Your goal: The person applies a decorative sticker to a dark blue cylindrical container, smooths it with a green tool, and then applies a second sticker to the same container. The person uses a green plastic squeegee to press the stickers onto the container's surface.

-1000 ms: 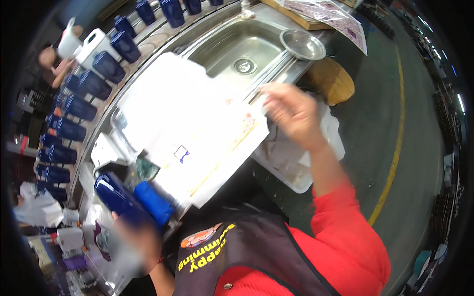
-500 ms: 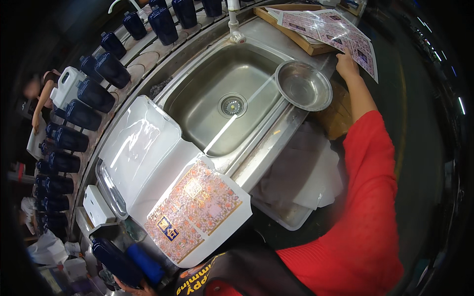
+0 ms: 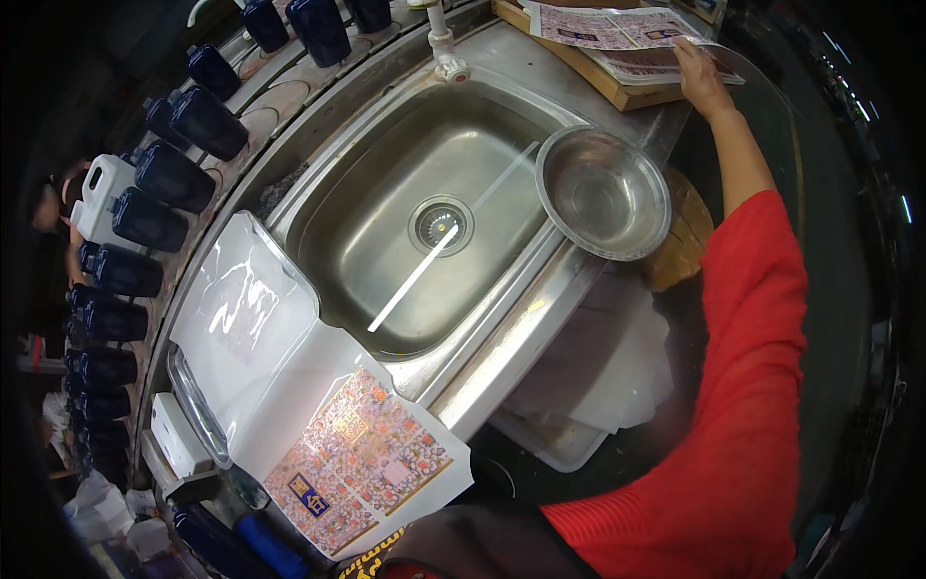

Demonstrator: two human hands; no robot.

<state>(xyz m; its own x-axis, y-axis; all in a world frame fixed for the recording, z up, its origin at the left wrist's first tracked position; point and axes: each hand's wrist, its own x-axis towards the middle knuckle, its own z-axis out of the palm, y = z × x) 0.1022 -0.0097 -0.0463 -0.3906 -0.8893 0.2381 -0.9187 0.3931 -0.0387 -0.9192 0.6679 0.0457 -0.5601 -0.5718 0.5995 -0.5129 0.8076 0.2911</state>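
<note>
At the far right, my right hand (image 3: 704,82) pinches the near edge of a floral printed sheet (image 3: 593,27), which bends up at its right end. More printed sheets lie beneath it in a shallow wooden tray (image 3: 632,96). My left hand is out of view. Close to my body, another floral printed sheet (image 3: 362,454) with a dark blue label patch lies beside the sink, next to a glossy clear plastic sheet (image 3: 246,309). A dark blue bottle (image 3: 207,542) and a brighter blue object (image 3: 270,548) lie at the lower left.
A steel sink (image 3: 333,227) fills the middle, with a metal bowl (image 3: 603,193) on its right rim and a tap (image 3: 449,66) behind. Several dark blue bottles (image 3: 207,124) line the left, near a white jug (image 3: 104,203). Another person's arm (image 3: 73,256) shows at the left edge.
The sheet in my right hand has swung from slanting over the tray's right side to lying more level above the stack. My left hand has left the view, which has shifted slightly.
</note>
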